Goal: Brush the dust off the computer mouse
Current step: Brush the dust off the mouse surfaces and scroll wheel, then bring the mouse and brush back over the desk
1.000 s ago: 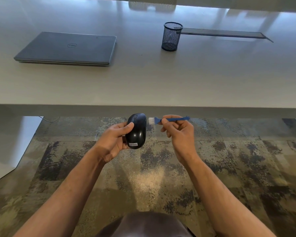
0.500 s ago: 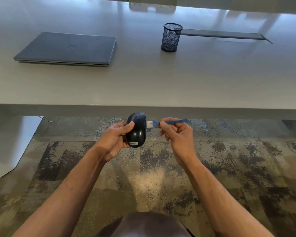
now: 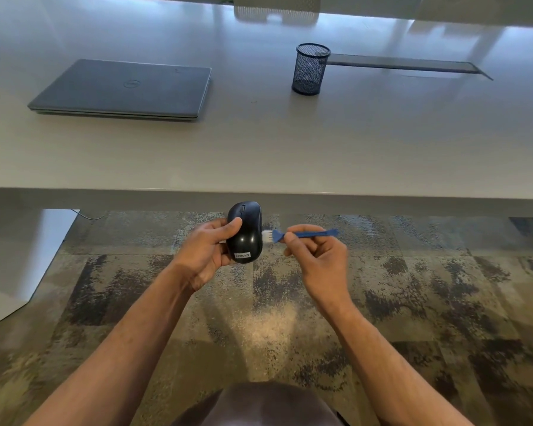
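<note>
A black computer mouse (image 3: 246, 235) with a small logo label near its lower end is held in the air below the table's front edge. My left hand (image 3: 205, 252) grips it from the left, thumb across its top. A small blue brush (image 3: 302, 234) with white bristles lies roughly level, pinched by the fingers of my right hand (image 3: 316, 256). The bristles touch the mouse's right side.
A shut grey laptop (image 3: 126, 89) lies at the table's left. A black mesh pen cup (image 3: 310, 69) stands at the middle back beside a dark cable slot (image 3: 403, 64). The pale table's front edge (image 3: 382, 199) runs just above my hands. Patterned carpet (image 3: 274, 318) lies below.
The brush has slid left and a little down, from a gap beside the mouse's upper right to contact with its right side. The mouse has stayed almost in place.
</note>
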{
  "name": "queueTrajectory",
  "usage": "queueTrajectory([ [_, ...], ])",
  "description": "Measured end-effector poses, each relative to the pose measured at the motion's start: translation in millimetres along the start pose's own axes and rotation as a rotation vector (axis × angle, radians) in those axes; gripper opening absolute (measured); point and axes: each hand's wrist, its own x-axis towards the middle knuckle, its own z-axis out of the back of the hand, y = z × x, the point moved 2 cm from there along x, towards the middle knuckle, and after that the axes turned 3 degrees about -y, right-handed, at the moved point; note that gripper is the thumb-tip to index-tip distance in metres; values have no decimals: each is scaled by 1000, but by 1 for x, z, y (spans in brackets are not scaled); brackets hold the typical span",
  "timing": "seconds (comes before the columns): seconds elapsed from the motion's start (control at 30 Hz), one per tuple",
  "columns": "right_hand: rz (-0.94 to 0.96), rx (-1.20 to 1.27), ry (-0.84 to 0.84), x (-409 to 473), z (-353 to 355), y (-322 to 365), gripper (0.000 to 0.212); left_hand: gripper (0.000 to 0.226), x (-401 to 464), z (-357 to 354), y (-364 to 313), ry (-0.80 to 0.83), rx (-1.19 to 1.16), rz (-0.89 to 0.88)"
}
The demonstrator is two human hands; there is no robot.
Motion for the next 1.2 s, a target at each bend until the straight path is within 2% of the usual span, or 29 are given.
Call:
queueTrajectory([
  [0.17,-22,-163,141,-21,-3,-18,6,46,0,4,-7,-17,2,-31],
  [0.4,-1,22,-27,-1,2,3,7,39,-1,4,-10,30,33,-45],
  [0.67,3,-90,119,-8,-12,-3,9,37,2,13,-25,38,53,-53],
  [0.93,2,61,-5,33,-8,30,8,37,4,18,-50,79,104,-91],
  [1.03,-30,172,-52,48,-8,39,12,39,8,18,-61,93,113,-104],
  [1.2,-40,199,-107,75,-7,48,19,40,22,8,-82,90,148,-129],
])
